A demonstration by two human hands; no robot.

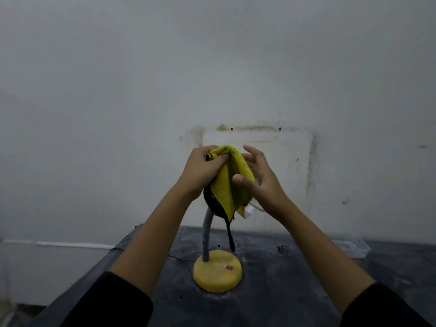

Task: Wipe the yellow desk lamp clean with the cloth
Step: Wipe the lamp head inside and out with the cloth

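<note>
The yellow desk lamp stands on a dark table, its round yellow base (217,271) bearing a small red switch. A grey flexible neck (206,234) rises to the dark lamp head (213,204), where a white bulb (250,210) pokes out on the right. A yellow cloth (232,182) with a black edge is draped over the head. My left hand (204,169) grips the cloth's top corner. My right hand (257,178) presses against the cloth's right side, thumb on the fabric and fingers spread.
The dark, dusty table (283,279) stands against a stained pale wall (212,67). A thin black cord (179,257) runs left from the lamp base. A clear plastic item (351,246) lies at the table's back right. The table's left edge drops off near my left forearm.
</note>
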